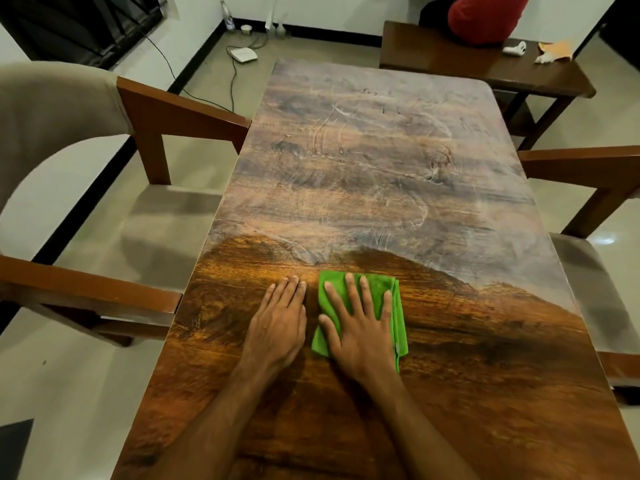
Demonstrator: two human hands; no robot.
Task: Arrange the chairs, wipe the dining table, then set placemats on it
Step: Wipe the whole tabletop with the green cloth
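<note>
A long wooden dining table (381, 161) runs away from me; its far part looks dusty and streaked, its near part dark and glossy. A folded green cloth (388, 292) lies on the near middle of the table. My right hand (360, 330) presses flat on the cloth with fingers spread. My left hand (278, 323) rests flat on the bare wood just left of the cloth, fingers together, holding nothing. A chair with wooden arms and beige cushion (114, 209) stands at the table's left side. Another chair (595, 271) stands at the right side.
A dark wooden bench (460, 64) stands beyond the far end, with a person in red (485, 15) seated on it and small white items (516, 48) beside them. A white device with a cable (244, 54) lies on the tiled floor at the back left.
</note>
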